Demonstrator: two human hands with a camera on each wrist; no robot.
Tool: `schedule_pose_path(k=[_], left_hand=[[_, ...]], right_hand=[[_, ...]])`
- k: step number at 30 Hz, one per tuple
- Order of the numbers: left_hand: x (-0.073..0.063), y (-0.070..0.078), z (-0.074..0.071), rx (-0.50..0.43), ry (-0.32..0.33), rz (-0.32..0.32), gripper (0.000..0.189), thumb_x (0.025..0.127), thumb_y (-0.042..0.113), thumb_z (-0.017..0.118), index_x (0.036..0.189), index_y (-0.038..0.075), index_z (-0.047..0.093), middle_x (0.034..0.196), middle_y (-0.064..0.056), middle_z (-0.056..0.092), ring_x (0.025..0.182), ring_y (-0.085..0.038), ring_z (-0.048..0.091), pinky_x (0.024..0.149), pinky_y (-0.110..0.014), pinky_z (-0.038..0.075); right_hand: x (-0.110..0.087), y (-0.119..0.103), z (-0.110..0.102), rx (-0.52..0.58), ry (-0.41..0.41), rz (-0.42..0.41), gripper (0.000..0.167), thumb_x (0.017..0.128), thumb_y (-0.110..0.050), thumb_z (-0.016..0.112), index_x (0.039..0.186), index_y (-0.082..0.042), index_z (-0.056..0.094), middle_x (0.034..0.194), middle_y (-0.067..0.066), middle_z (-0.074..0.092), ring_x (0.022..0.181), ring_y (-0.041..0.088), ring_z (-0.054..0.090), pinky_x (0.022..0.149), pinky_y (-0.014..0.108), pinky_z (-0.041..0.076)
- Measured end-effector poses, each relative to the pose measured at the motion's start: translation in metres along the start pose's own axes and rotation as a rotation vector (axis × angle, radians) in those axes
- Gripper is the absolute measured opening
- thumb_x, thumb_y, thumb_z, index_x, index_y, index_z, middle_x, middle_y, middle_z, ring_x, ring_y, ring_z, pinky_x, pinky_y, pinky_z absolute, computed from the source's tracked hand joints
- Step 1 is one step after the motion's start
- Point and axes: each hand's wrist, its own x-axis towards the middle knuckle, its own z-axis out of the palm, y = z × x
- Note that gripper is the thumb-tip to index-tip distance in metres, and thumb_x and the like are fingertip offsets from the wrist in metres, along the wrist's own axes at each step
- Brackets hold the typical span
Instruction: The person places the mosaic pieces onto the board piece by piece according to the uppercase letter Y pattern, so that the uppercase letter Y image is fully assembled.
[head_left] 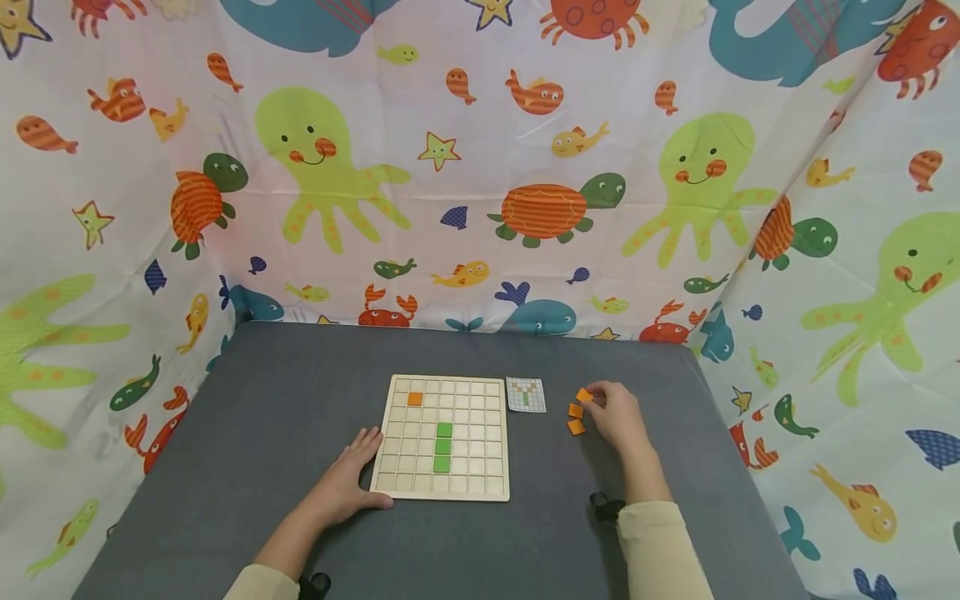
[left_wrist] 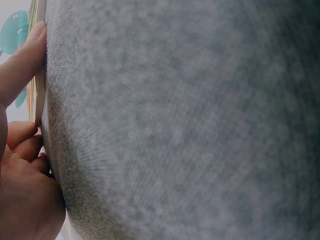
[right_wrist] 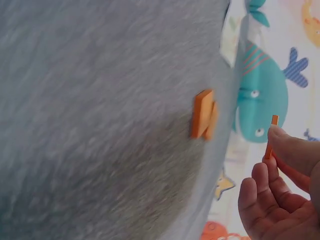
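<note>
A light wooden grid board [head_left: 480,483] lies flat on the grey table. One orange tile [head_left: 415,399] sits in its upper left part, and several green tiles [head_left: 442,445] form a column near the middle. My left hand [head_left: 341,483] is spread around the board's near left corner, thumb along the front edge and fingers at the left side. In the left wrist view the thumb [left_wrist: 27,62] touches the board's edge. My right hand [head_left: 618,417] pinches an orange square tile [right_wrist: 271,136] between thumb and fingers, raised above the table. Two loose orange tiles [right_wrist: 202,115] lie just beside it.
A small pattern card [head_left: 526,395] with a printed grid lies right of the board's far corner. The grey table [head_left: 300,375] is bounded at the back and sides by a curtain [head_left: 465,167] printed with sea animals.
</note>
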Motion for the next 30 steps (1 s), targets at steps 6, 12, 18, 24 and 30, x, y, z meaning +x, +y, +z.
schedule_pose_path(k=[6, 12, 18, 24, 30], left_hand=[[0.0, 0.001, 0.0, -0.002, -0.003, -0.001, 0.121, 0.065, 0.043, 0.093, 0.16, 0.007, 0.028, 0.168, -0.011, 0.021, 0.157, -0.035, 0.009, 0.126, -0.058, 0.013], [-0.001, 0.002, -0.001, 0.004, -0.001, -0.003, 0.12, 0.065, 0.041, 0.094, 0.16, 0.007, 0.028, 0.168, -0.011, 0.021, 0.157, -0.035, 0.01, 0.126, -0.056, 0.013], [-0.003, 0.004, -0.001, -0.001, 0.0, 0.0, 0.119, 0.065, 0.039, 0.094, 0.159, 0.005, 0.028, 0.168, -0.013, 0.022, 0.157, -0.037, 0.011, 0.126, -0.057, 0.013], [-0.002, 0.005, -0.002, -0.005, 0.002, -0.006, 0.12, 0.065, 0.039, 0.094, 0.16, 0.006, 0.027, 0.168, -0.011, 0.021, 0.157, -0.035, 0.009, 0.126, -0.057, 0.013], [-0.002, 0.005, -0.003, -0.003, 0.004, -0.005, 0.12, 0.065, 0.038, 0.094, 0.159, 0.006, 0.028, 0.168, -0.011, 0.021, 0.157, -0.035, 0.01, 0.126, -0.057, 0.013]], right_hand=[[-0.002, -0.016, 0.002, -0.012, 0.007, -0.048, 0.028, 0.093, -0.014, 0.073, 0.117, -0.001, 0.07, 0.108, 0.016, 0.065, 0.097, 0.029, 0.063, 0.084, 0.047, 0.056], [-0.006, -0.028, 0.006, 0.009, -0.007, -0.058, 0.027, 0.093, -0.015, 0.074, 0.117, -0.003, 0.07, 0.111, 0.015, 0.063, 0.099, 0.028, 0.063, 0.083, 0.045, 0.057], [-0.006, -0.039, 0.012, 0.007, -0.021, -0.066, 0.027, 0.092, -0.016, 0.075, 0.116, -0.004, 0.071, 0.109, 0.014, 0.064, 0.095, 0.027, 0.063, 0.079, 0.042, 0.058], [-0.006, -0.051, 0.018, 0.017, -0.006, -0.104, 0.026, 0.09, -0.015, 0.076, 0.114, -0.004, 0.072, 0.108, 0.013, 0.065, 0.094, 0.026, 0.065, 0.08, 0.045, 0.057], [-0.008, -0.065, 0.026, -0.006, -0.015, -0.102, 0.026, 0.092, -0.017, 0.076, 0.116, -0.007, 0.072, 0.113, 0.012, 0.065, 0.098, 0.026, 0.066, 0.08, 0.044, 0.058]])
